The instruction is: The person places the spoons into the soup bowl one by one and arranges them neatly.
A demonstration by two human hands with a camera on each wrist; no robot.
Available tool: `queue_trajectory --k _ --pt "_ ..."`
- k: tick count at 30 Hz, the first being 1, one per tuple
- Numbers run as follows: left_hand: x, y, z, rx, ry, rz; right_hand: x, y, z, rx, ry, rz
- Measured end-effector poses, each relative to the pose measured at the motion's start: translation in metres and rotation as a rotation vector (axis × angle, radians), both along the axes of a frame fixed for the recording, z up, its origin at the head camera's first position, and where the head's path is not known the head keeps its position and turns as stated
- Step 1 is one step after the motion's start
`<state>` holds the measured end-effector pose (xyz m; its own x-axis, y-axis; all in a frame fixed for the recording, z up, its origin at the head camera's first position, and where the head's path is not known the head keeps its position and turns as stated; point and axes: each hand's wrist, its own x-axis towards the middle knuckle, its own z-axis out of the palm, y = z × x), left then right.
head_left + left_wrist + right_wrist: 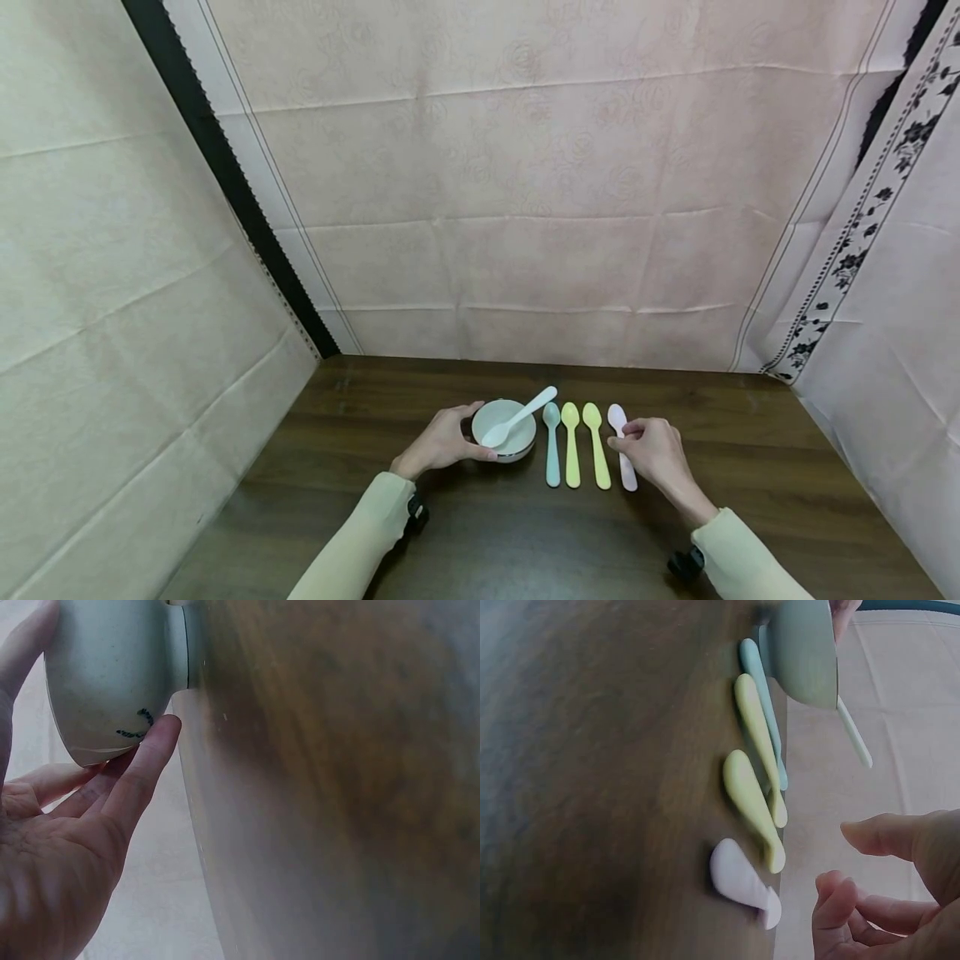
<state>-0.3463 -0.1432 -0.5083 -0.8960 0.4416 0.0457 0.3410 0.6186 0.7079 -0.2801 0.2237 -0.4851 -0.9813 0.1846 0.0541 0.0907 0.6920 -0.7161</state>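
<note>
My left hand (446, 437) holds a small pale bowl (492, 414) from its left side, thumb at the near rim and fingers around the far side. In the left wrist view, fingertips lie against the wall of the bowl (109, 675), which has a small dark mark. A white spoon (527, 412) leans inside it, handle sticking out to the upper right. My right hand (654, 450) is over a pale lavender spoon (617, 415) on the table. The right wrist view shows its thumb and fingers apart, nothing between them, beside the lavender spoon (735, 874).
Left of the lavender spoon, two yellow spoons (572, 450) and a light blue spoon (552, 450) lie in a row, handles toward me. The dark wooden table (487, 533) ends at a cloth backdrop (525, 250), with cloth panels on both sides.
</note>
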Motion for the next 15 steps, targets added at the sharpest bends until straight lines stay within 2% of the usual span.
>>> queue_trajectory --k 15 --pt "0.0003 -0.0006 0.0 0.023 -0.003 0.003 0.0097 0.006 -0.0103 0.009 -0.067 0.011"
